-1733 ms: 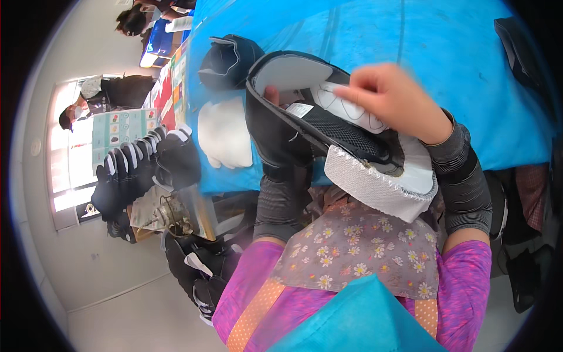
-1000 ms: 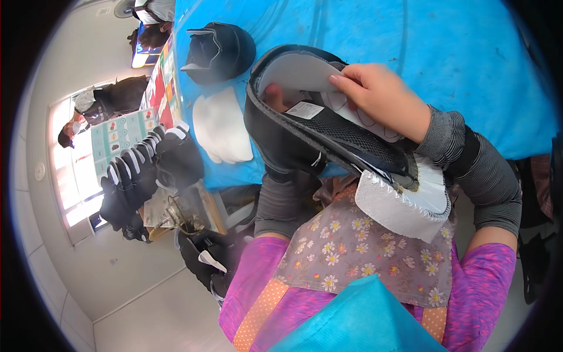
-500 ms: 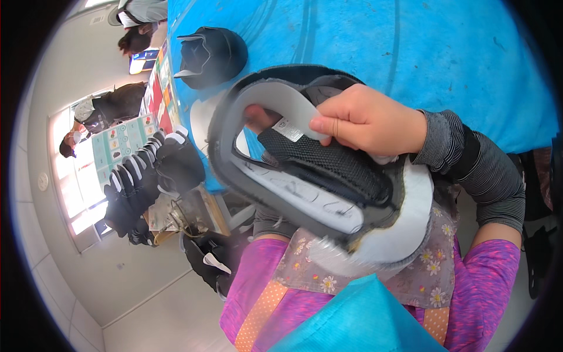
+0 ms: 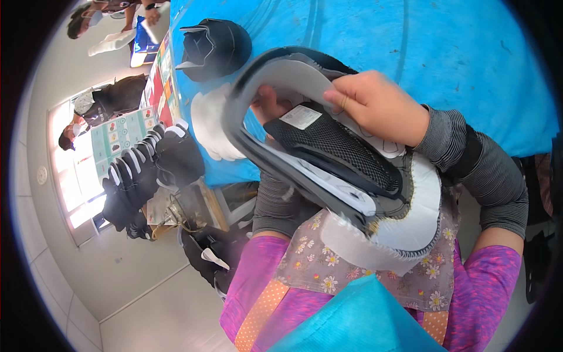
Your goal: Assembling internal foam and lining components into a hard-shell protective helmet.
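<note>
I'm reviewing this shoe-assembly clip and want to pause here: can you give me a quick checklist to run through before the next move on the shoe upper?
1. Right hand grips the shoe upper at the collar edge: ok.
2. Left hand supports it from inside the opening: ok, though only part of that hand shows.
3. Upper held clear of the blue table: ok, it is lifted above the lap.
4. White lining at the toe end lies smooth: cannot tell, blurred.
5. White insole pieces on the table edge within reach: ok.
6. Other black upper on the table lies apart from the hands: ok.
</note>
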{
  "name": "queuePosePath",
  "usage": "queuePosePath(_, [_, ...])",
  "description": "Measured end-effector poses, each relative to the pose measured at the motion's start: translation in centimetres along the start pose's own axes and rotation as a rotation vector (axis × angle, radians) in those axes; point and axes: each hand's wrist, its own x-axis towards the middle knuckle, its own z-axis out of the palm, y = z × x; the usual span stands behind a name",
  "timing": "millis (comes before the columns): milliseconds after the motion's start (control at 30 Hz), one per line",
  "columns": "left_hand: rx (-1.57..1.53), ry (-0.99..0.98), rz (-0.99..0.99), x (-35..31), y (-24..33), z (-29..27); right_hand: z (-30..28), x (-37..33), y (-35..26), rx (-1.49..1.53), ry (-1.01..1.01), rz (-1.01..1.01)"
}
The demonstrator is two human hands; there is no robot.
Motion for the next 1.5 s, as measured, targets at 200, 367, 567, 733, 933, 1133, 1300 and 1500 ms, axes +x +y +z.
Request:
queuePosePath(200, [-0.075, -0.024, -0.001, 0.4, -0.4, -0.5, -0.5, 0.1, -0.8, -0.133, 0.010, 0.131])
queuePosePath(367, [-0.091, 0.010, -0.003, 0.5, -0.7, -0.2, 0.0, -0.1, 0.5, -0.284, 0.154, 0.085])
queuePosePath(567, [-0.085, -0.019, -0.002, 0.5, -0.4, 0.1, 0.5, 0.0, 0.0, -0.327, 0.266, 0.082])
queuePosePath(733, [-0.040, -0.012, -0.008, 0.4, -0.4, 0.4, 0.3, -0.1, -0.4, -0.473, 0.305, 0.102])
queuePosePath(933, [0.039, 0.001, -0.018, 0.4, -0.1, 0.7, 0.2, 0.0, -0.5, -0.663, 0.316, 0.070])
queuePosePath(1133, [0.136, 0.045, -0.032, 0.8, 0.3, 1.2, 0.1, 0.3, 0.0, -0.714, 0.370, -0.005])
queuePosePath(1300, [0.205, 0.079, 0.002, 0.8, 0.8, 1.5, 0.0, 0.3, 0.0, -0.739, 0.366, 0.054])
queuePosePath(1500, [0.346, 0.117, 0.086, 0.6, 0.8, 2.4, -0.4, 0.6, 0.8, -0.665, 0.395, 0.030])
